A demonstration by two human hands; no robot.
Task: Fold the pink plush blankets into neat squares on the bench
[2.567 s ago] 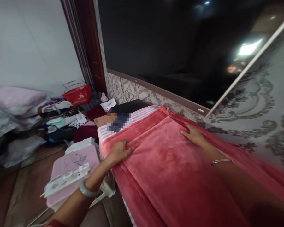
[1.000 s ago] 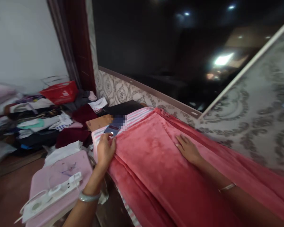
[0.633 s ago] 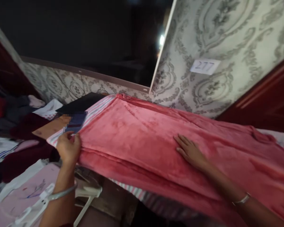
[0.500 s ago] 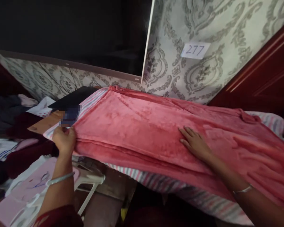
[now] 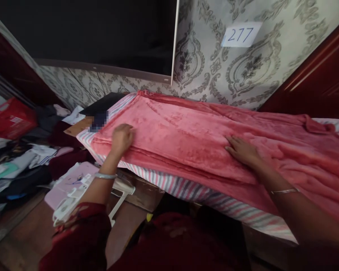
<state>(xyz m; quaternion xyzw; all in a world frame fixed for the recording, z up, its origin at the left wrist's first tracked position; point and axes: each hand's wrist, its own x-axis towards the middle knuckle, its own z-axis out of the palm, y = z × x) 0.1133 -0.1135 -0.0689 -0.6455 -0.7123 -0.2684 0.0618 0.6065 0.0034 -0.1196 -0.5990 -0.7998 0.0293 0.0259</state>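
A coral-pink plush blanket [image 5: 169, 124] lies in folded layers over a striped cloth [image 5: 175, 186] on a long table. My left hand [image 5: 122, 138] is over the blanket's left end, its fingers bent and smeared by motion, so their grip does not show clearly. Flat on the blanket's middle rests my right hand [image 5: 241, 150], fingers stretched out and holding nothing. The fabric to the right of it is rumpled in soft ridges. The front layers show as stacked edges just below my left hand.
A large dark television screen [image 5: 101, 34] hangs behind the table. At the left end sit a black flat object [image 5: 104, 103] and a brown board [image 5: 76, 128]. Heaped clothes [image 5: 25, 165] and a white power strip [image 5: 70, 201] on a pink surface are at lower left.
My left hand has left the blanket's left corner and moved right over its top. My right hand stays flat on the blanket. The camera view has shifted, showing more of the floor.
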